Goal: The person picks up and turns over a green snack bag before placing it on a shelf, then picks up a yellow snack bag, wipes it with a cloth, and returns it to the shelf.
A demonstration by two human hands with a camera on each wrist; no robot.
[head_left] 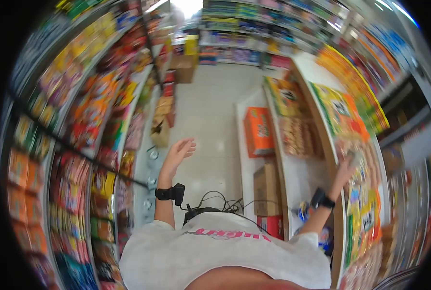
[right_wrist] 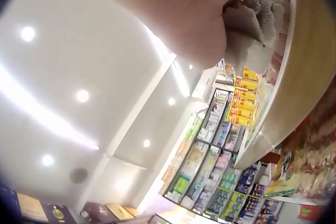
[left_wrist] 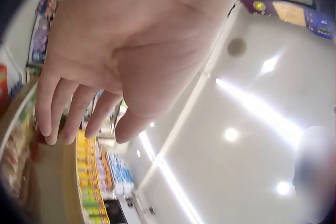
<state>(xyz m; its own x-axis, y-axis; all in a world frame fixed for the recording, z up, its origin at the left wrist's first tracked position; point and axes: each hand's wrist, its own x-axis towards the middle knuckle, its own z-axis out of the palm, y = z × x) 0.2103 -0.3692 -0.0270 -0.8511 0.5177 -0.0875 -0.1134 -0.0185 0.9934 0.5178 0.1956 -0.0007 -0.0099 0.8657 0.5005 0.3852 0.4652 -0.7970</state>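
My left hand (head_left: 180, 153) hangs over the aisle floor, fingers loosely extended and touching nothing; in the left wrist view the palm of the same hand (left_wrist: 131, 56) shows with nothing in it. At the right shelf, my right hand (head_left: 343, 173) grips a crumpled grey cloth (head_left: 355, 158) above packaged goods. The right wrist view shows the cloth (right_wrist: 257, 24) bunched against the hand (right_wrist: 184, 14), close to the shelf edge; the fingers are mostly hidden.
Shelves of colourful packets (head_left: 87, 111) line the left side. On the lower right shelf are an orange box (head_left: 259, 131) and a cardboard box (head_left: 267, 191). Black cables (head_left: 220, 200) lie in front of the shirt. Another carton (head_left: 182, 67) stands farther along the aisle.
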